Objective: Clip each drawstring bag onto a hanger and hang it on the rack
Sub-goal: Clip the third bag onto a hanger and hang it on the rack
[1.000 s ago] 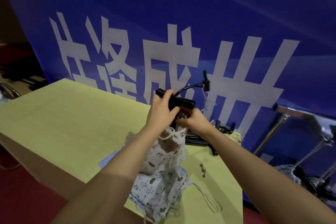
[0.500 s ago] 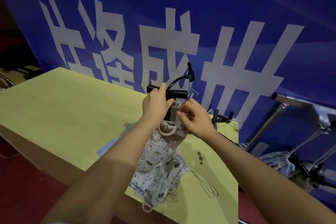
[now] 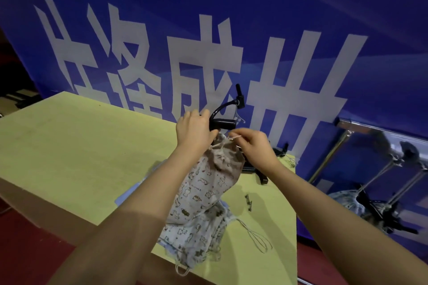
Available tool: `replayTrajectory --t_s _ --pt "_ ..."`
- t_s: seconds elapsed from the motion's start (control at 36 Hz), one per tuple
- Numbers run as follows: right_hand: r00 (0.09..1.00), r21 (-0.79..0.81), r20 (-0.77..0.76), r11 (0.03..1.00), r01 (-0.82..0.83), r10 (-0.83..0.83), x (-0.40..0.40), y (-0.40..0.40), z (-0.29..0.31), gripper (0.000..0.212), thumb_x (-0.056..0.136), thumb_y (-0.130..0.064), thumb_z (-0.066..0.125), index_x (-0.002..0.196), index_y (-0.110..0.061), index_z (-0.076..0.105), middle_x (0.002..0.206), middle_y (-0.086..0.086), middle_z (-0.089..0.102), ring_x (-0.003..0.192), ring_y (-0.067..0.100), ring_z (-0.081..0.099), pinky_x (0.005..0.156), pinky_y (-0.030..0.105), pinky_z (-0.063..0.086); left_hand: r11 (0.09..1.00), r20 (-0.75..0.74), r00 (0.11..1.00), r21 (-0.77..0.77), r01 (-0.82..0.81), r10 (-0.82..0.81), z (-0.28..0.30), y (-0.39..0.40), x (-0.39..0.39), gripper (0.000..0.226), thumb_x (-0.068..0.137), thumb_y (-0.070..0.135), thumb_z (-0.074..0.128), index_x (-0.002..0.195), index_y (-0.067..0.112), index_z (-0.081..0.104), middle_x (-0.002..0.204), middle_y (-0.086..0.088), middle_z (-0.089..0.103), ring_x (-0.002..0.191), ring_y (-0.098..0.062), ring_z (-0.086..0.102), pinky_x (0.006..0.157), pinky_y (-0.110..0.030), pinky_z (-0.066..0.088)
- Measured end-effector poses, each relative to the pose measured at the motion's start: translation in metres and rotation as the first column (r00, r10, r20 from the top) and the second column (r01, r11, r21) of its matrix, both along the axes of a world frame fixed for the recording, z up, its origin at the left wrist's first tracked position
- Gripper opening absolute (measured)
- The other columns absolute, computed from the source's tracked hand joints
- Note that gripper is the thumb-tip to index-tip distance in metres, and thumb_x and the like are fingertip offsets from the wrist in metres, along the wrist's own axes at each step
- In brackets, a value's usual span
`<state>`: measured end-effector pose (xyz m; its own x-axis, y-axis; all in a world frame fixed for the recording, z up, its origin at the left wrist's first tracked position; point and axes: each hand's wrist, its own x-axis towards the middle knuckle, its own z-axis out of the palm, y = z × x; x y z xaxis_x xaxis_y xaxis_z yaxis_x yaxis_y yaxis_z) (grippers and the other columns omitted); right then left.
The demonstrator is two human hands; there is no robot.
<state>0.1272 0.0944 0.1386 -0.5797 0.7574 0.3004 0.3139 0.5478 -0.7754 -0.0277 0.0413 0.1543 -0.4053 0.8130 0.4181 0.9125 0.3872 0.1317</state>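
My left hand [image 3: 193,131] grips a black clip hanger [image 3: 223,122] held above the table, its hook curving up and to the right. A printed drawstring bag [image 3: 203,183] hangs below the hanger, its gathered mouth right under the clip. My right hand [image 3: 253,146] pinches the bag's drawstring [image 3: 232,137] at the mouth. More printed bags [image 3: 196,236] lie in a pile on the yellow table [image 3: 81,150] below. The metal rack [image 3: 370,143] stands at the right, with bags on hangers [image 3: 356,201] hanging from it.
Spare black hangers [image 3: 261,173] lie on the table behind my right hand. A small metal clip [image 3: 249,201] and a loose cord loop [image 3: 259,238] lie near the table's right edge. A blue banner with white characters [image 3: 208,53] fills the background.
The bag has been lifted higher on the hanger. My right hand moved from the bag's mouth to pinching the drawstring, and the view has shifted slightly.
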Motion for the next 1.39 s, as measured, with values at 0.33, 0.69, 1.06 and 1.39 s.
replayTrajectory --t_s 0.33,0.69,1.06,1.39 --pt "0.916 -0.424 -0.385 0.903 -0.069 -0.111 -0.005 0.005 0.035 0.022 0.1 -0.018 0.045 0.089 -0.006 0.06 0.075 0.011 0.058 0.045 0.01 0.055 0.044 0.018 0.046 0.921 0.115 0.916 0.102 0.375 -0.385 -0.003 0.001 0.001 0.044 0.089 0.033 0.058 0.128 0.019 0.04 0.122 0.003 0.05 0.117 -0.017 0.044 0.099 -0.029 0.018" --pt "0.916 -0.337 -0.38 0.942 -0.007 -0.129 -0.012 0.006 0.057 0.032 0.104 -0.023 0.029 0.081 -0.014 0.049 0.069 0.0 0.056 0.063 0.012 0.049 0.056 0.014 0.043 0.907 0.07 0.904 0.033 0.42 -0.421 -0.01 0.0 0.012 0.034 0.095 0.049 0.036 0.12 0.032 0.051 0.127 0.002 0.043 0.122 -0.022 0.037 0.099 -0.032 0.012" --pt "0.948 -0.181 -0.297 0.982 0.057 -0.11 -0.009 0.01 0.062 0.028 0.102 -0.026 0.038 0.083 -0.017 0.056 0.077 0.0 0.057 0.064 0.01 0.051 0.054 0.014 0.044 0.954 0.041 0.953 0.012 0.3 -0.301 -0.018 0.011 0.02 0.031 0.094 0.043 0.045 0.121 0.03 0.053 0.129 0.0 0.04 0.123 -0.028 0.032 0.101 -0.037 0.019" --pt "0.998 -0.255 0.024 0.966 -0.051 0.059 0.011 0.013 0.054 0.028 0.088 -0.007 0.057 0.116 -0.012 0.059 0.093 -0.007 0.057 0.086 0.005 0.054 0.073 0.014 0.043 0.97 0.085 0.967 -0.017 0.242 -0.24 -0.008 0.01 0.033 0.028 0.099 0.038 0.038 0.119 0.023 0.052 0.127 -0.004 0.038 0.119 -0.028 0.024 0.104 -0.037 0.023"
